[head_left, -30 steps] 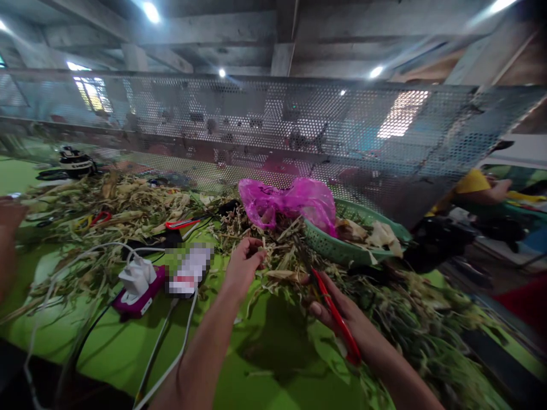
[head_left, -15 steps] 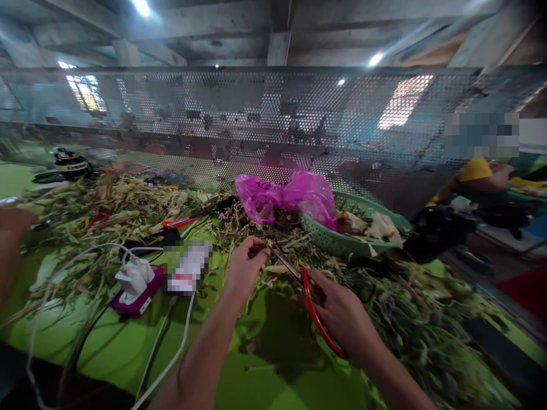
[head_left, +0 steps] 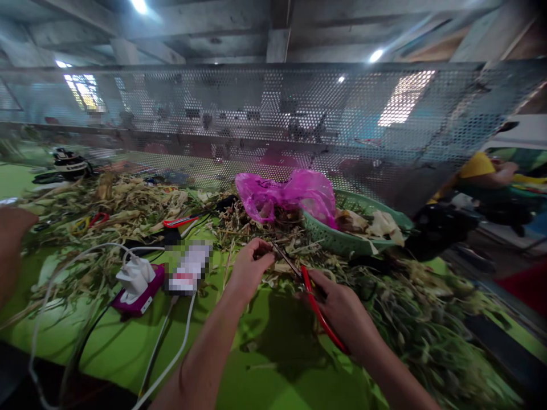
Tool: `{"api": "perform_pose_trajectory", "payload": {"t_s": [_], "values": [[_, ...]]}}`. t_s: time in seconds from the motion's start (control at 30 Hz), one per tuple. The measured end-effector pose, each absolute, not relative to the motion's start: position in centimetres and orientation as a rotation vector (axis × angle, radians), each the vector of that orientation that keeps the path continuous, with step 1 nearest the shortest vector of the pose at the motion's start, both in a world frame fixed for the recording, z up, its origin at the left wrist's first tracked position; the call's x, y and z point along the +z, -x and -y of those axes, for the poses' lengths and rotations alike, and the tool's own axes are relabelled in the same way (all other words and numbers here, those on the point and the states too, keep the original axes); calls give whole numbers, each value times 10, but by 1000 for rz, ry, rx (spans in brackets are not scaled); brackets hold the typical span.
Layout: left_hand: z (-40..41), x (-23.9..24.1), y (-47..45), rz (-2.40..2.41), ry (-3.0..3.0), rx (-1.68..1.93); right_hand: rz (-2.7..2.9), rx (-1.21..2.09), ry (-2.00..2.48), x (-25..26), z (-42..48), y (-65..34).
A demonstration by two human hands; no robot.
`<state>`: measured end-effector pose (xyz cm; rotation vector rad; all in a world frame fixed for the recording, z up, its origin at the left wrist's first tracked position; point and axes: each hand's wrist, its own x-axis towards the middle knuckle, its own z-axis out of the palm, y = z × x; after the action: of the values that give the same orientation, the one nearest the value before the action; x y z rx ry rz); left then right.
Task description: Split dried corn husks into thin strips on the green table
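My right hand [head_left: 337,302] is closed around the red handles of a pair of scissors [head_left: 315,310]. The blades point up and to the left, with their tips beside the fingers of my left hand [head_left: 252,265]. Those fingers are pinched together, and whatever is between them is too small or too hidden to name. Both hands hover over the green tabletop [head_left: 273,376], in front of dry plant scraps. A heap of grey-green leafy stalks [head_left: 423,336] lies right of my right hand.
A pink plastic bag [head_left: 286,196] drapes over a green basket [head_left: 350,242]. Left are a blurred phone [head_left: 190,267], a purple power strip [head_left: 143,296] with white cables, and red-handled scissors [head_left: 182,221]. Another person's hand [head_left: 15,233] shows at the left edge. Behind stands a perforated metal screen [head_left: 256,125].
My left hand has shifted slightly to the right, still pinched. The scissors have turned a little, and their blades look closer together. The other person at the right has moved slightly.
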<state>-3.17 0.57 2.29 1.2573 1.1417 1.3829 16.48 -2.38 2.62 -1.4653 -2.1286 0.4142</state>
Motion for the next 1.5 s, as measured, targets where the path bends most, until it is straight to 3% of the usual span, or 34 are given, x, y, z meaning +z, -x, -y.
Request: {"api": "perform_pose_trajectory", "payload": {"t_s": [0.37,0.67,0.87,1.03,1.1,1.3,1.5], "values": [[-6,24,32,-1100,-1025,1401,1934,651,1361,20,16,-175],[-7,27,41,-999,-730,1437,2179,149,1729,27,-6,-217],[-9,23,40,-929,-722,1410,2402,199,1617,24,-3,-217],[-5,21,33,-924,-806,1355,2225,100,1587,37,5,-208],[-2,22,28,-917,-870,1293,2150,232,1457,44,9,-204],[4,18,13,-937,-1072,1164,1821,1107,1165,54,20,-193],[9,15,2,-905,-1294,1139,1528,1203,1197,36,16,-179]]}}
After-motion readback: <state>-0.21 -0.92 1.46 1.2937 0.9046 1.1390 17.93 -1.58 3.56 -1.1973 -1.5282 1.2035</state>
